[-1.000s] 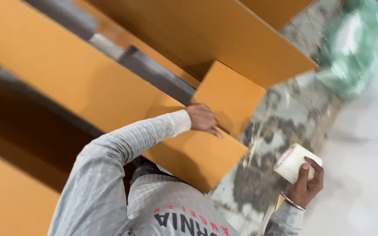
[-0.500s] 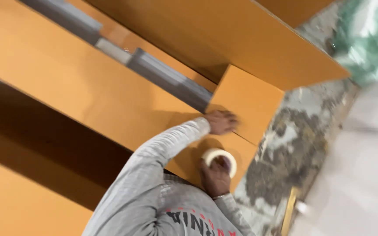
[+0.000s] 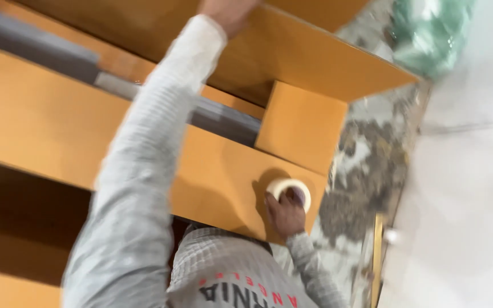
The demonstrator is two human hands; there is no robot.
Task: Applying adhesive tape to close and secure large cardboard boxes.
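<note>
A roll of masking tape (image 3: 289,191) is gripped by the right hand (image 3: 285,212) and pressed against the orange board (image 3: 218,182). The left hand (image 3: 227,10), cropped overhead, cannot be judged. Roll should be kept flat.

Counted: one tape roll, two hands, several orange panels

One pale tape roll (image 3: 290,189); two hands, right hand (image 3: 285,212) and left hand (image 3: 227,10); perhaps five orange panels (image 3: 302,125), blur blunting edges; one green bundle (image 3: 432,35).
</note>
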